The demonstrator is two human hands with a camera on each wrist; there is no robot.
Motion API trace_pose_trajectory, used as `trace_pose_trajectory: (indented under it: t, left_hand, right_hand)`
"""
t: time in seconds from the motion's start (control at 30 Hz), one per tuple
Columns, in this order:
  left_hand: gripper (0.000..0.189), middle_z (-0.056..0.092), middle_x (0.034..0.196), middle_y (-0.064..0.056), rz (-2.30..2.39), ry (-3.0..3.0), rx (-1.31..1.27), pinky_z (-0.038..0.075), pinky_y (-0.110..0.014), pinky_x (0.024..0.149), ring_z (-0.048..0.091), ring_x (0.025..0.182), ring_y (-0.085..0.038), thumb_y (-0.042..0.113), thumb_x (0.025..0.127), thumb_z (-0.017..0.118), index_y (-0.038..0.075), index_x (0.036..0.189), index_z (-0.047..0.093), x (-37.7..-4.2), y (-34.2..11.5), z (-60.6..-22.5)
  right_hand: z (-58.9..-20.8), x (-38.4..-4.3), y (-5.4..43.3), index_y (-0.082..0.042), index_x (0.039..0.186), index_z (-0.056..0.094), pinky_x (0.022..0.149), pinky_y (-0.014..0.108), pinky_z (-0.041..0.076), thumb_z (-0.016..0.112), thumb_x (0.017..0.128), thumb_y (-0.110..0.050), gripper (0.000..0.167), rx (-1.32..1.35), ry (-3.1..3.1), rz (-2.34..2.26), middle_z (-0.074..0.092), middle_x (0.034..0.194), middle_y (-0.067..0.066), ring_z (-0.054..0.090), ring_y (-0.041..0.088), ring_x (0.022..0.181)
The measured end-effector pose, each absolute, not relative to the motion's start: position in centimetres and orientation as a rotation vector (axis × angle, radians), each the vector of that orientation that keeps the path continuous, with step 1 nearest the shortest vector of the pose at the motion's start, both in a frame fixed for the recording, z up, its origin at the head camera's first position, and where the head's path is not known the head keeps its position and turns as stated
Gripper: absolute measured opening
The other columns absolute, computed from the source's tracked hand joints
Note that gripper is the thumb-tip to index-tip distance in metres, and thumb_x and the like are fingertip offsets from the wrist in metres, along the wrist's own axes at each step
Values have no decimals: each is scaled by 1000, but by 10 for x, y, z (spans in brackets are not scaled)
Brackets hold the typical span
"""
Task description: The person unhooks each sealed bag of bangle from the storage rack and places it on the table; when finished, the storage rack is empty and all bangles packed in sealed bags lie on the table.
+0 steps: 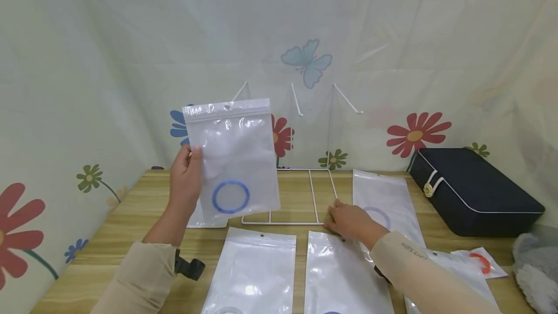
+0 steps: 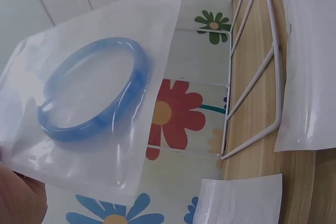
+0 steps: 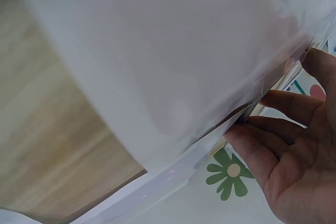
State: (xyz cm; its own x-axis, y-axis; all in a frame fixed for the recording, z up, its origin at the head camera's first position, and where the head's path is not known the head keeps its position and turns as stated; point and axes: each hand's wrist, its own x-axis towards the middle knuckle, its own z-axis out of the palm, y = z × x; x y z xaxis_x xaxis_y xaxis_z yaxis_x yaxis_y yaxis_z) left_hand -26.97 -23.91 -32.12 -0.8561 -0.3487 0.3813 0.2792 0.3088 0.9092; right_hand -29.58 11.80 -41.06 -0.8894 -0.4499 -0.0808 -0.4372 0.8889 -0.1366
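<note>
My left hand pinches the left edge of a clear-fronted zip bag, held upright in front of the rack. Inside it, low down, lies a blue bangle, seen large in the left wrist view. The white wire display rack stands on the table with several prongs up top; the bag hides part of it. My right hand grips the rack's front right corner, thumb and fingers about the bar. In the right wrist view, a bag blocks part of those fingers.
More zip bags lie in front of the rack, and one bag lies right of it. A dark blue case sits at the back right. Below it are a small bag with a red item and a grey plush. A flowered curtain hangs behind.
</note>
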Motion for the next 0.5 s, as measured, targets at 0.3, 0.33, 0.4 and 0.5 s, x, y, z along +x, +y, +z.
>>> trace_pose_trajectory:
  t: [0.3,0.33,0.4,0.5]
  left_hand:
    - [44,56,109,-3,-1647,-1975,36,47,-30,80,53,97,-17,43,106,38,5,125,52,-259,-236,-314]
    - [44,55,110,-3,-1648,-1973,43,46,-30,80,53,97,-17,43,106,38,6,124,53,-258,-235,-313]
    - [44,55,108,-4,-1646,-1970,59,45,-30,79,52,96,-17,43,106,38,5,123,53,-255,-236,-311]
    - [42,54,104,-3,-1637,-1980,68,45,-28,75,51,91,-17,42,106,38,6,121,54,-251,-238,-309]
  right_hand:
    - [-410,-295,117,8,133,56,98,56,46,61,98,-33,54,-697,2941,-172,44,139,39,55,50,119]
    - [-410,-295,117,8,133,56,98,56,46,61,98,-33,54,-699,2940,-171,44,139,39,54,50,120]
    - [-410,-294,117,8,133,56,98,56,46,61,98,-33,54,-702,2940,-169,44,139,39,54,50,120]
    - [-409,-293,118,8,133,56,99,56,45,60,99,-33,54,-701,2938,-177,44,139,39,54,50,120]
